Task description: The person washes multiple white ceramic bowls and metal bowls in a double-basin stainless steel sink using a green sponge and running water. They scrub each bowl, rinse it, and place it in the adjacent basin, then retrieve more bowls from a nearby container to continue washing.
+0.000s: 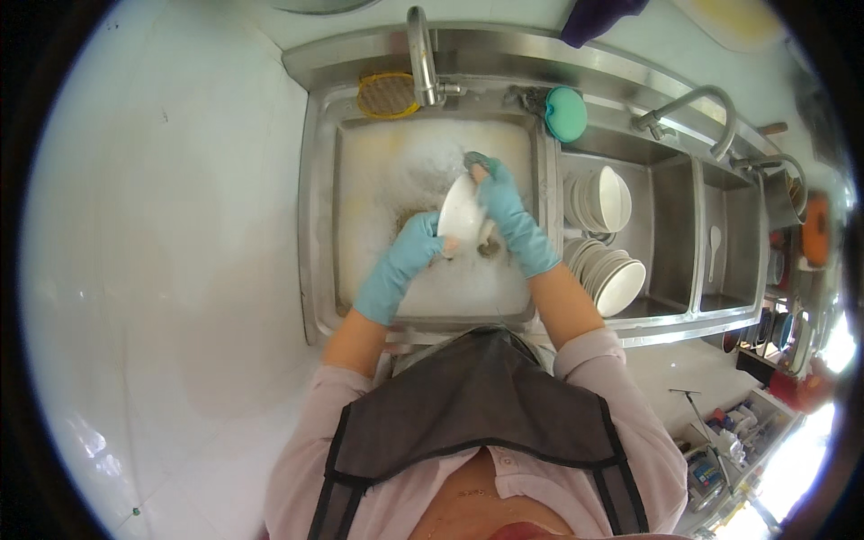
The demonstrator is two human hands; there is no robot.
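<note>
A white bowl (461,210) is tilted on its side above the suds of a stainless steel sink basin (320,223). My left hand (425,236), in a light blue rubber glove, grips the bowl's lower left rim. In my right hand (496,185), gloved the same way, is a dark scouring pad (476,160), held by the bowl's upper right edge. Bare fingertips seem to show at both gloves. Foam (385,162) covers most of the water, with dark patches below the bowl. A pale item behind the bowl is too blurred to name.
White bowls are stacked in two rows, a rear row (611,199) and a front row (619,287), in the middle basin. A white spoon (714,253) lies in the right basin. Along the back ledge are a faucet (422,61), a yellow-rimmed strainer (388,96) and a green sponge (567,115).
</note>
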